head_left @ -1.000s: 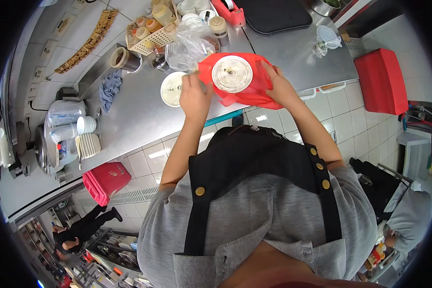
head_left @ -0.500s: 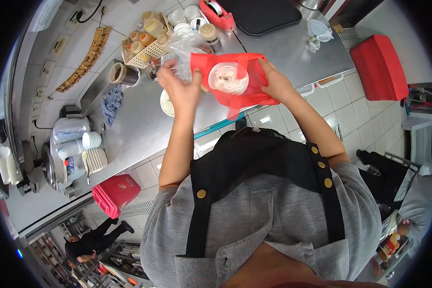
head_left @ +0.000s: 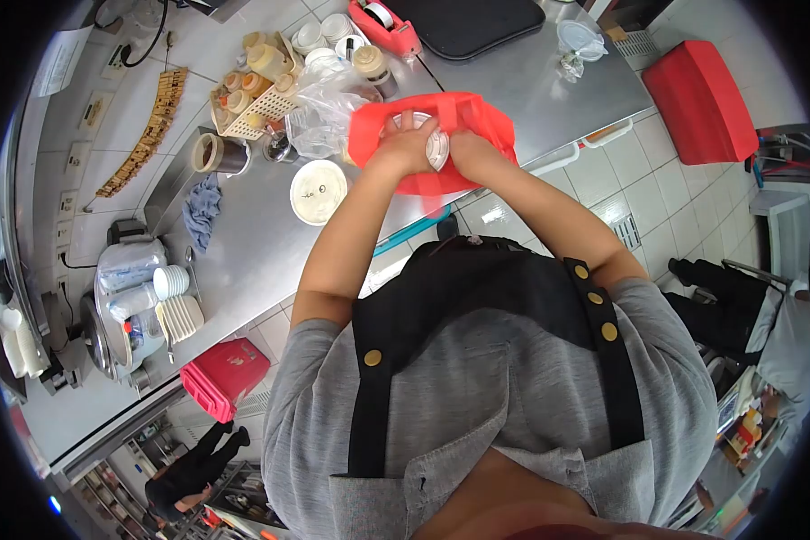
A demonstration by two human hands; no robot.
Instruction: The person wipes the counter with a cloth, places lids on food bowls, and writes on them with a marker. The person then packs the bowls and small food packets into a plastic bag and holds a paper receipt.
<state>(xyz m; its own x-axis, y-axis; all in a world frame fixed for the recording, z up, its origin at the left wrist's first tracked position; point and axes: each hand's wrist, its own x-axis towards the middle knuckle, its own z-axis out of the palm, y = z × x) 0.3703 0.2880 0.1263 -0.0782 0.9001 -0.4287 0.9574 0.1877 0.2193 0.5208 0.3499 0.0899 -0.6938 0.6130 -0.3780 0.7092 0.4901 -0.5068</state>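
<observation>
A red bag [head_left: 499,121] lies open at the counter's front edge, around a round plastic container [head_left: 437,150] with a pale lid. My left hand [head_left: 410,146] rests on top of that lid with its fingers spread, covering much of it. My right hand [head_left: 477,155] reaches into the bag's right side next to the container; its fingertips are hidden, so its grip cannot be made out. Left of the bag, a second round lidded container [head_left: 319,192] sits on the steel counter. A clear plastic bag [head_left: 324,108] lies crumpled behind it.
A cream basket [head_left: 243,117] of sauce bottles stands at the back, with stacked white cups [head_left: 310,38] and a red tape dispenser [head_left: 387,27] beside it. A blue cloth [head_left: 202,211] lies leftward. Two people are in the background, lower left and right.
My left hand has moved right, from the bag's left side onto the container's lid. My right hand has shifted left from the bag's outer edge to inside it. The second container is now uncovered.
</observation>
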